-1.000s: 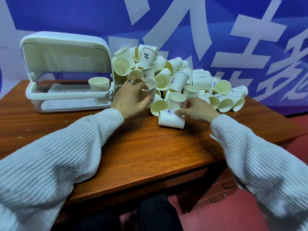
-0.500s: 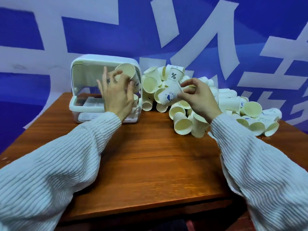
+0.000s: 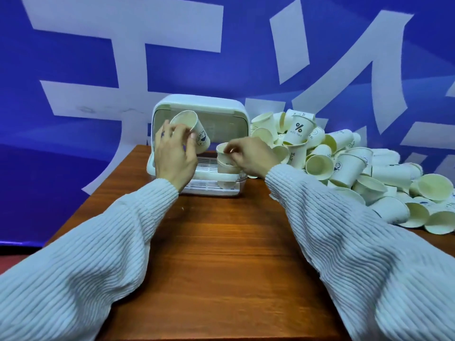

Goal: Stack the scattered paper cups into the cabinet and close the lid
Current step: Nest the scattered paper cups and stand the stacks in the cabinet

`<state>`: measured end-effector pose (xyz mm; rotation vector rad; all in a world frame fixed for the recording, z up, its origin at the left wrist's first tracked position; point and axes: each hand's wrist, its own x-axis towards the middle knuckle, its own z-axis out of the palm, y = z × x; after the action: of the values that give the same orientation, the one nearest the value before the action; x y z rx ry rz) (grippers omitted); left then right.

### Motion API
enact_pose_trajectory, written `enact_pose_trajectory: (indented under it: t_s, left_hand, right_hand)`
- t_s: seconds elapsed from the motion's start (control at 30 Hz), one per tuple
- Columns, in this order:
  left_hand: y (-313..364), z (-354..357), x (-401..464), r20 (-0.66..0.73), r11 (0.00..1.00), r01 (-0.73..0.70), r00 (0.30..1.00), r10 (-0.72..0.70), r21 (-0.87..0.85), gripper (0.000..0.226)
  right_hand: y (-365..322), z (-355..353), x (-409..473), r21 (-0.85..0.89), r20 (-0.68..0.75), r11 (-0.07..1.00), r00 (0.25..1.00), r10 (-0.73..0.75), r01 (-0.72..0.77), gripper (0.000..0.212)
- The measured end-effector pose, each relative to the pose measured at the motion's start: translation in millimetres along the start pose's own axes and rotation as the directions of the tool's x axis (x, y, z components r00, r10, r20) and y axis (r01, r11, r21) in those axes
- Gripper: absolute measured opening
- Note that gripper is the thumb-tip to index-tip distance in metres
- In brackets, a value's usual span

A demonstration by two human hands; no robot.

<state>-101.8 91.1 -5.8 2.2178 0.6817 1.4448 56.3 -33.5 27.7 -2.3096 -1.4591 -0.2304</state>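
At our wooden table (image 3: 216, 254), before a blue banner (image 3: 98, 70), our left hand (image 3: 176, 153) grips a tilted cup (image 3: 190, 131); our right hand (image 3: 248, 155) pinches the cup stack (image 3: 225, 166) inside the open cabinet (image 3: 199, 104).

We see two hands at a small white cabinet (image 3: 199, 104) w/ its lid up, set on a wooden table (image 3: 221, 242). Our left hand (image 3: 175, 153) grips a tilted paper cup (image 3: 190, 130), mouth toward us, in front of the cabinet opening. Our right hand (image 3: 251, 156) pinches the rim of the top cup of a short cup stack (image 3: 225, 166) standing upright inside, at the right of the slatted tray. A heap of scattered cups (image 3: 344, 163) lies on the table just right of the cabinet; blue-and-white banner (image 3: 123, 57) behind. Both sleeves ribbed, pale
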Motion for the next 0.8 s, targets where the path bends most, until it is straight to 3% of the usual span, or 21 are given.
enact_pose_trajectory:
  t_s: [0.13, 0.3, 0.4, 0.57, 0.8]
  left_hand:
    - [-2, 4, 4, 0.041, 0.997, -0.066, 0.997, 0.065, 0.032, 0.023]
    - [8, 21, 19, 0.148, 0.971, -0.237, 0.960, 0.237, -0.014, 0.026]
    - [16, 39, 29, 0.305, 0.936, -0.352, 0.895, 0.325, 0.034, 0.027]
    - [17, 71, 21, 0.643, 0.883, -0.392, 0.751, 0.147, 0.256, 0.033]
    - [9, 81, 8, 0.715, 0.857, -0.413, 0.695, 0.079, 0.307, 0.045]
  right_hand:
    - [3, 16, -1, -0.079, 0.142, 0.997, 0.990, -0.004, 0.016, 0.039]
    - [18, 13, -10, 0.144, -0.112, 0.990, 0.993, 0.030, -0.014, 0.036]
    - [32, 1, -21, 0.172, -0.228, 0.985, 0.972, 0.061, -0.021, 0.034]
    - [52, -15, -47, 0.140, -0.270, 0.990, 0.961, 0.063, -0.025, 0.030]
    - [85, -37, -87, 0.102, -0.275, 0.990, 0.954, 0.120, -0.095, 0.032]
